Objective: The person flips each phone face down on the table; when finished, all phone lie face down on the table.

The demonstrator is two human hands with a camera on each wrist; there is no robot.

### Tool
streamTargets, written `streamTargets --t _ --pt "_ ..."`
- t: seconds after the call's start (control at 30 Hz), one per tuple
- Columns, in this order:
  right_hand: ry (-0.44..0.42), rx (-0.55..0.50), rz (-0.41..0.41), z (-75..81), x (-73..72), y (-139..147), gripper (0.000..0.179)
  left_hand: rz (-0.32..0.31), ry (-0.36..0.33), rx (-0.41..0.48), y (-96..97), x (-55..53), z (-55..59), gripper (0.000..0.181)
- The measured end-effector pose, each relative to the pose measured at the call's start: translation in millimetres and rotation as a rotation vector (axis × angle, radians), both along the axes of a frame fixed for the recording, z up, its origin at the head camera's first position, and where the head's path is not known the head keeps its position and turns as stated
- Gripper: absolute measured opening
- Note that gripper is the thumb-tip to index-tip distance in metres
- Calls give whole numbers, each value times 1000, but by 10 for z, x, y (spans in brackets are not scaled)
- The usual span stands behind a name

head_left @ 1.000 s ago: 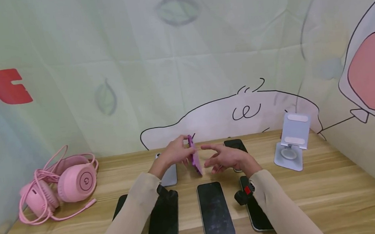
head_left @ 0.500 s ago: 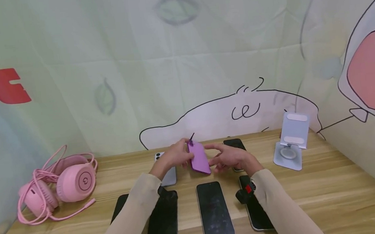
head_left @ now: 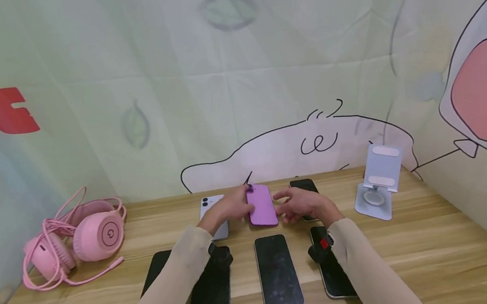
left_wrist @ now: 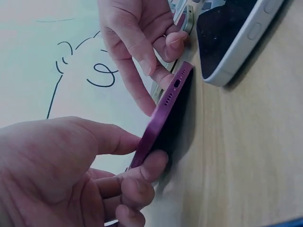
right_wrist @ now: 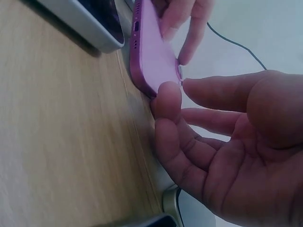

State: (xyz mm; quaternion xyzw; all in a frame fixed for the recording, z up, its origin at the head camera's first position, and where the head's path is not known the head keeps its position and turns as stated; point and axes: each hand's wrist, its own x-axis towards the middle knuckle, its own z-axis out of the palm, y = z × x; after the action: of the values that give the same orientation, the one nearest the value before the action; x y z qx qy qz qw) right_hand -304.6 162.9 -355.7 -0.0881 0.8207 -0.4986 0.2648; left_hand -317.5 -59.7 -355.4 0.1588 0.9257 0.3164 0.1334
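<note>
A purple phone (head_left: 263,208) is at the back middle of the wooden table, back face up. In the left wrist view the phone (left_wrist: 163,106) is tilted, one long edge lifted off the table, its dark screen facing down. My left hand (head_left: 231,206) pinches its left edge between thumb and fingers. At the other edge is my right hand (head_left: 302,202), its fingers loosely bent at the phone's side; the right wrist view shows fingertips by a corner of the phone (right_wrist: 151,52). Just left lies a pale phone (head_left: 222,231) with cameras up, partly hidden by my left hand.
Nearer me lie a dark-screened phone (head_left: 279,274), another phone (head_left: 337,274) under my right forearm and a large black one (head_left: 214,289) by my left. A dark phone (head_left: 304,185) sits behind my right hand. Pink headphones (head_left: 103,236) are left, a phone stand (head_left: 381,169) right.
The purple phone has turned from nearly on edge to almost flat, its back now facing up. My left hand has shifted slightly right with it; my right hand stays close at the right side.
</note>
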Motion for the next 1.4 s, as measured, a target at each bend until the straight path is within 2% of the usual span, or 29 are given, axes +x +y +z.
streamTargets --t 0.17,0.37,0.77,1.13,1.4 --pt "8 23 -1 2 -2 3 48 1 12 -57 13 30 -15 78" --pt "13 39 11 11 -11 0 46 5 20 -85 18 45 -20 83" --pt "13 52 15 14 -5 2 46 -7 15 -62 18 43 -44 82" --pt "24 40 14 -35 -2 22 46 -18 -24 -97 14 37 -80 82" --pt "14 34 26 -34 -16 28 47 -11 -13 -95 12 13 -112 84"
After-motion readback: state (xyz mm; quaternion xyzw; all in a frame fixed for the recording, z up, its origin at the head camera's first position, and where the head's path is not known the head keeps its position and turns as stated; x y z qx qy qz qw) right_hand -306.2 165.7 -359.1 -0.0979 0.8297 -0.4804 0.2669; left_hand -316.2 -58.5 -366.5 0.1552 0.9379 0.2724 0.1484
